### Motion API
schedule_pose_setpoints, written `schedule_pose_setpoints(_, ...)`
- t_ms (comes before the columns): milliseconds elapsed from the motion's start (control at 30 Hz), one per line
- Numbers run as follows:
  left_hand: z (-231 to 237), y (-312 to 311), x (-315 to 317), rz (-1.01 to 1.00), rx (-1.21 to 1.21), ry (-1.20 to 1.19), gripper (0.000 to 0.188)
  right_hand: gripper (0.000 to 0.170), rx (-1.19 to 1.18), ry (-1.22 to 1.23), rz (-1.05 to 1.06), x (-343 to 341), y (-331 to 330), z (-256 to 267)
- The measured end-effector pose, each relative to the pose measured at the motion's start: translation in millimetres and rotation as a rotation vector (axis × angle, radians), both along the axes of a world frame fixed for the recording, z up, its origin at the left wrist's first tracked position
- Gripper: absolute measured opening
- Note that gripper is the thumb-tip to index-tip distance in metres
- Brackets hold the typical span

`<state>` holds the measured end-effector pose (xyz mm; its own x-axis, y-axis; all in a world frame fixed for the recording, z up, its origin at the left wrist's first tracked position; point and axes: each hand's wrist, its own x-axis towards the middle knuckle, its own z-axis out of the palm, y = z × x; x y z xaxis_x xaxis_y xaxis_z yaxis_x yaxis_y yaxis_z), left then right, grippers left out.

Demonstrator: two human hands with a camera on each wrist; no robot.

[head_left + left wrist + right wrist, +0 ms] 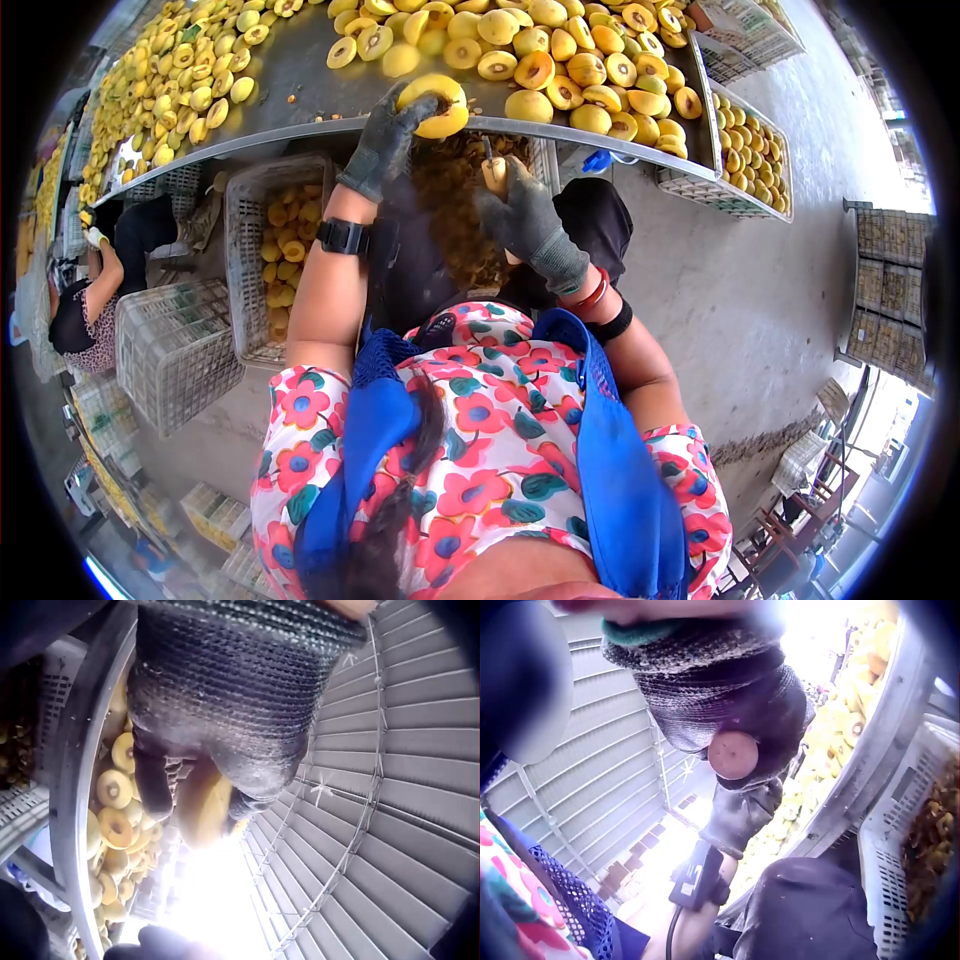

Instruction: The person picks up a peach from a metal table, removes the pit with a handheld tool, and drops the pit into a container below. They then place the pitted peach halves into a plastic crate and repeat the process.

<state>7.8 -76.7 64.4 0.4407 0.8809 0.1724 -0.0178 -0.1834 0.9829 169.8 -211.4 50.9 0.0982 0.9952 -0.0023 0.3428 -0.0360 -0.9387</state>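
Note:
In the head view my gloved left hand (385,145) grips a halved yellow peach (440,120) over the metal table's near edge, its hollowed cut side showing. The left wrist view has the same peach half (204,806) between thumb and fingers. My gloved right hand (530,220) holds a wooden-handled tool (494,176) with a thin dark metal tip pointing up, just right of the peach half and apart from it. From the right wrist, the round butt of the tool's handle (733,755) pokes out of the fist.
Peach halves (590,70) heap along the metal table (300,85). Beneath its edge sits a crate of brownish scraps (455,210). A crate of peach halves (235,240) stands left of my legs, another crate (720,190) at the right. Another person (95,290) works at far left.

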Motion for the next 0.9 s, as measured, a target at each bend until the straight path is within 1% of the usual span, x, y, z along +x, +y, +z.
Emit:
schedule_pose_setpoints(33,-10,-2,-3,-0.024,0.317,0.080,0.025,0.031,0.053,-0.042,-0.008,0,1,5)
schedule_pose_setpoints(133,1,-19,3,-0.009,-0.065,-0.035,0.026,0.033,0.125,-0.071,-0.036,-1,1,16)
schedule_pose_setpoints(167,-4,-23,4,-0.018,0.035,-0.030,0.028,0.033,0.144,-0.081,-0.024,0,0,16)
schedule_pose_setpoints(267,10,-47,16,-0.004,-0.027,-0.100,0.028,0.033,0.145,-0.102,-0.012,1,-3,5)
schedule_pose_setpoints(300,8,-48,16,-0.013,0.007,-0.098,0.029,0.032,0.184,-0.125,-0.023,1,-5,7)
schedule_pose_setpoints(400,5,-58,19,0.036,0.086,-0.044,0.029,0.029,0.285,-0.163,-0.024,2,-9,9)
schedule_pose_setpoints(467,-1,-60,20,0.087,0.223,0.047,0.030,0.026,0.327,-0.150,0.013,4,-9,0)
schedule_pose_setpoints(567,2,-68,22,0.150,0.396,0.141,0.032,0.022,0.055,0.254,0.048,0,-14,6)
schedule_pose_setpoints(600,4,-70,21,0.170,0.450,0.167,0.032,0.023,-0.013,0.337,0.069,-1,-15,11)
schedule_pose_setpoints(667,3,-71,18,0.152,0.463,0.115,0.034,0.025,-0.152,0.504,0.105,-1,-18,22)
schedule_pose_setpoints(800,0,-74,19,0.177,0.517,0.066,0.037,0.023,-0.006,0.335,0.051,-8,-14,18)
schedule_pose_setpoints(867,1,-81,22,0.250,0.553,0.112,0.038,0.022,0.100,0.244,0.049,-9,-10,8)
schedule_pose_setpoints(900,1,-83,24,0.285,0.570,0.135,0.038,0.021,0.083,0.222,0.042,-10,-10,11)
